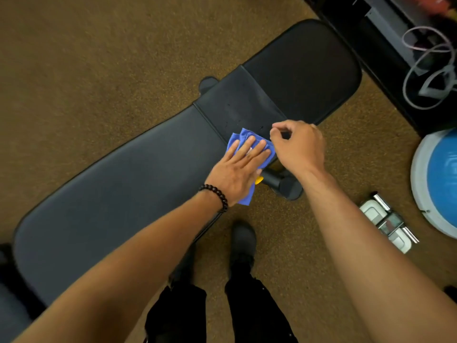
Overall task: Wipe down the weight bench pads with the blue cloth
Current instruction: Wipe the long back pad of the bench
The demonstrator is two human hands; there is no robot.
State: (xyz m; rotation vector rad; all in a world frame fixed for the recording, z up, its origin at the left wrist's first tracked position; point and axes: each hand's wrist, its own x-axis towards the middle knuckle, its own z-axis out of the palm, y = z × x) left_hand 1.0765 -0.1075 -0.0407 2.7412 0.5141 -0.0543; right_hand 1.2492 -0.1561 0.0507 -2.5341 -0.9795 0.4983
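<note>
A black weight bench runs from lower left to upper right: a long back pad [118, 184], a narrow middle pad [237, 102] and a seat pad [306, 68]. The blue cloth [243, 137] lies crumpled at the near edge where the long pad meets the middle pad. My left hand [238, 173] presses flat on the cloth, fingers spread, a bead bracelet on the wrist. My right hand [300, 147] hovers just right of the cloth with fingers curled, thumb and forefinger pinched near the cloth's right edge; whether it grips the cloth is hidden.
Brown carpet [86, 70] surrounds the bench. A blue balance dome [437, 179] sits at the right edge, with white adjustable dumbbells [388, 224] beside it. A dark rack with looped cords [430, 68] stands upper right. My shoes [243, 241] stand near the bench's foot [284, 184].
</note>
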